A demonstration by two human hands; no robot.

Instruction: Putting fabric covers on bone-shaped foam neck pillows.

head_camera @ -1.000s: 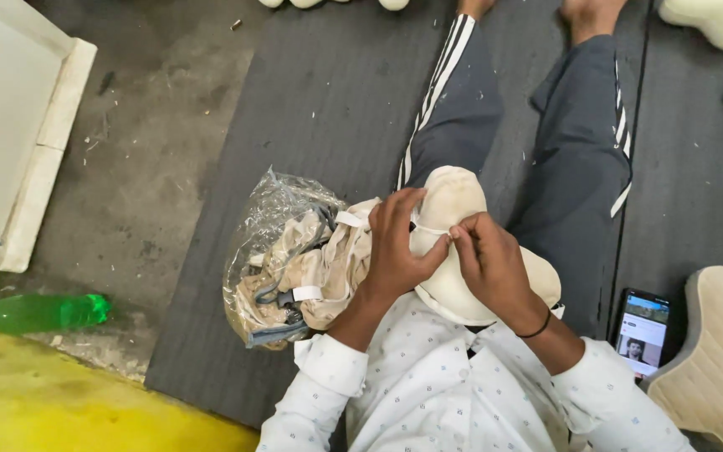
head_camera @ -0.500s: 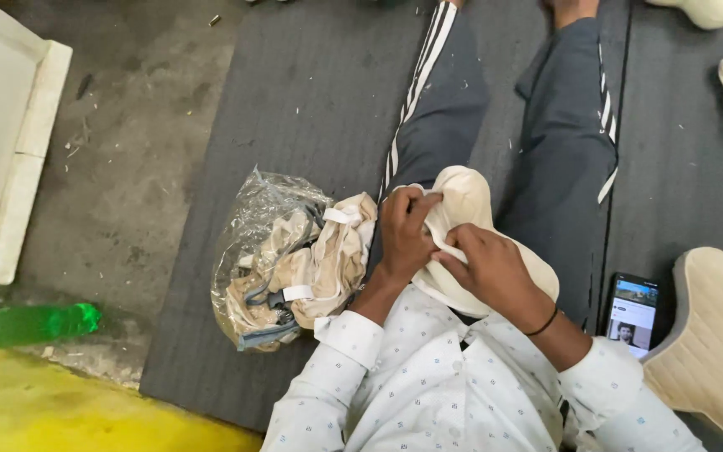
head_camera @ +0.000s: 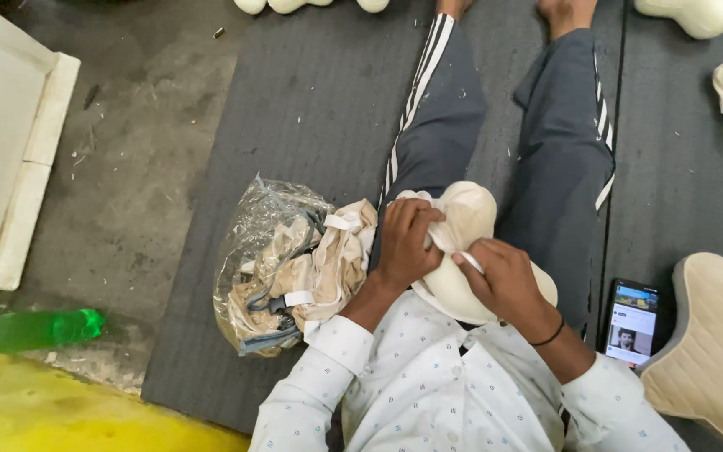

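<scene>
Both closed, left hand [head_camera: 406, 243] and right hand [head_camera: 504, 280] grip the cream cushion [head_camera: 466, 222]; mat [head_camera: 311, 109] open leftward.

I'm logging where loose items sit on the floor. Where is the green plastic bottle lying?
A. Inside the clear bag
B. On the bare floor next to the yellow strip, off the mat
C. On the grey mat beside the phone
B: the green bottle lies on bare floor just above the yellow strip, off the grey mat.

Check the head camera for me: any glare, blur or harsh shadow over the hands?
Head view: even, soft light, no hard shadows; left hand and right hand sharp on the cream padded piece; mild glare on the clear plastic bag; edges bow slightly from the wide lens.
</scene>
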